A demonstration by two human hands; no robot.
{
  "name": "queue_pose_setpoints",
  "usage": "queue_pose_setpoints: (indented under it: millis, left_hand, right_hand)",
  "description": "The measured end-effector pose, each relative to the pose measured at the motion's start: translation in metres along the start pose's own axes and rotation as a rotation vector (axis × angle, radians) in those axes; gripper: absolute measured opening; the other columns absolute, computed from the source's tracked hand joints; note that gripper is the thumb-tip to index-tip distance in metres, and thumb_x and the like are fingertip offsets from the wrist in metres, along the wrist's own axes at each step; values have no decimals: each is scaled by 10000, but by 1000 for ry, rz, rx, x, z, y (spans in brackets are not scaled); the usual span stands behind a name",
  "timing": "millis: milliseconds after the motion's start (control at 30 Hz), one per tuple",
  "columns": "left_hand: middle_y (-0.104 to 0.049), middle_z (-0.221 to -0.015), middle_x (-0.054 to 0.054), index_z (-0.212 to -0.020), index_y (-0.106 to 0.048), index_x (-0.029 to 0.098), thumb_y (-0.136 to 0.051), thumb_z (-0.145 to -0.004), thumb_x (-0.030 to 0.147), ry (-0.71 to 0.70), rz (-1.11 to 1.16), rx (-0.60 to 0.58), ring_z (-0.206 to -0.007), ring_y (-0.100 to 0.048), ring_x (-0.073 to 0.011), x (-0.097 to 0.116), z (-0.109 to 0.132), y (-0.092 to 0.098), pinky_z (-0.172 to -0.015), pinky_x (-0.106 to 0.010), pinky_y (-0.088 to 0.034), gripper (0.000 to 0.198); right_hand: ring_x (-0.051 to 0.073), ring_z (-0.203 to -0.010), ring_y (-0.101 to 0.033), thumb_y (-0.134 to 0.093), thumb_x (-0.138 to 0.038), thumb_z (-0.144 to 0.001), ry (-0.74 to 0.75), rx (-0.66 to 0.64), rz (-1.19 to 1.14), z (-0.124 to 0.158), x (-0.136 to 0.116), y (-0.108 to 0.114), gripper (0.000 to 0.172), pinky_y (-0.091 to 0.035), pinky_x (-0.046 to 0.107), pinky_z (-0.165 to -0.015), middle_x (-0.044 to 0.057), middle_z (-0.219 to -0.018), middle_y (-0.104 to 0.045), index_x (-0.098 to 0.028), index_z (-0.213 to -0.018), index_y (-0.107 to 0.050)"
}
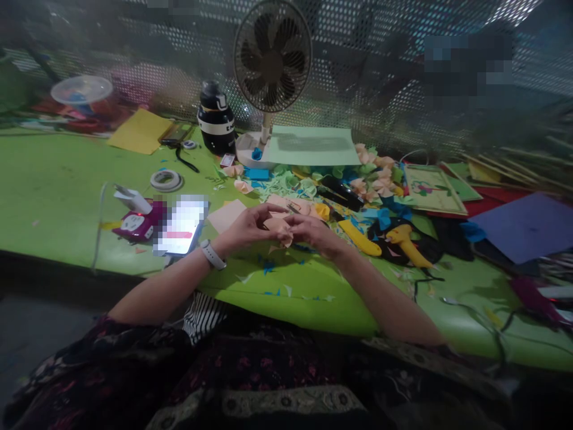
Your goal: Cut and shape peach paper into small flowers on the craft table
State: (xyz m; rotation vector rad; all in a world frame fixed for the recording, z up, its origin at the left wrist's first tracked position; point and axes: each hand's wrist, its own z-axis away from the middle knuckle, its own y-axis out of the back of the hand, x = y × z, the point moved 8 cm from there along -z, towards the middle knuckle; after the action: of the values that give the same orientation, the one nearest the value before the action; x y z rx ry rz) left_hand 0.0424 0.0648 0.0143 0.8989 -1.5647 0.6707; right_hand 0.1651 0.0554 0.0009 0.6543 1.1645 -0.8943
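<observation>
My left hand (248, 227) and my right hand (313, 230) meet over the green table (58, 197), both pinched on a small folded piece of peach paper (278, 228). A white watch sits on my left wrist (211, 254). Just behind my hands lie more peach paper pieces (226, 215) and a heap of folded paper flowers (373, 179). Paper snippets are scattered on the table under my hands.
A phone (181, 230) and a pink device (136, 224) lie left of my hands. A tape roll (165, 179), black bottle (216, 122), small fan (272, 57), yellow sheet (141, 131), pale green sheet (311, 146), yellow glue gun (405, 242) and purple paper (528, 227) surround them.
</observation>
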Motion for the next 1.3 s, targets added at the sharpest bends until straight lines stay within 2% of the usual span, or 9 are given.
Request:
queue_pose_setpoints:
  millis: [100,300,433,600,700,867,1033,1133,1300]
  left_hand:
    - [-644,-770,-12,-1225,-580,101,-818,-739,356,32,29,-19,-662,-588,-108,-4,-1,-1,-602,-218,-463,598]
    - [-622,-738,6,-1207,-599,109,-806,-759,331,0,2,-41,-618,-550,-83,-2,-1,-4,-562,-195,-429,541]
    - [-628,-789,0,-1283,-558,125,-797,-768,292,20,9,-31,-660,-565,-92,-2,-1,1,-595,-211,-451,592]
    - [-622,-805,6,-1309,-554,150,-776,-790,232,12,70,21,-744,-600,-105,-1,-3,11,-703,-244,-500,569]
    - [-648,-862,-6,-1287,-576,166,-755,-813,223,0,148,79,-813,-627,-110,-1,-5,18,-779,-265,-510,509]
    - [-694,-919,-32,-1269,-607,164,-757,-814,218,24,211,120,-837,-638,-112,-6,-5,22,-799,-261,-506,482]
    - [-701,-952,-49,-1253,-621,159,-737,-833,257,35,182,95,-852,-641,-119,-2,-4,17,-800,-264,-519,447]
    - [-704,-1033,-79,-1289,-587,158,-778,-793,269,5,116,70,-927,-655,-149,3,-2,10,-806,-271,-530,543]
    - [-702,-1098,-109,-1234,-619,138,-719,-842,316,-50,-33,142,-923,-665,-160,6,1,11,-791,-286,-544,443]
  right_hand:
    - [187,-897,-692,-691,-344,-779,122,46,159,2,-9,3,269,-549,337,-838,51,-994,-742,-185,-995,-697]
    - [182,-772,-681,-650,-413,-837,314,186,474,10,-21,-2,259,-545,334,-748,62,-845,-741,-165,-902,-686]
    - [165,-710,-668,-642,-444,-843,337,196,418,10,-26,3,270,-542,319,-706,39,-806,-729,-180,-877,-684]
    - [148,-604,-658,-700,-469,-789,275,214,219,5,-22,17,282,-559,316,-663,-5,-668,-672,-196,-837,-652]
    - [150,-614,-678,-737,-468,-753,248,196,129,4,-19,16,299,-581,326,-679,8,-684,-705,-196,-822,-633]
    - [152,-619,-689,-744,-396,-734,200,177,156,6,-18,10,244,-589,322,-677,18,-687,-721,-185,-802,-642]
    - [146,-599,-677,-725,-385,-727,212,223,138,7,-20,12,224,-584,311,-660,9,-664,-707,-181,-759,-636]
    - [141,-592,-666,-717,-388,-740,215,245,131,8,-20,11,226,-588,312,-660,5,-637,-687,-183,-756,-624]
    - [132,-574,-651,-737,-399,-739,213,251,154,9,-20,7,237,-585,297,-633,5,-645,-684,-190,-764,-627]
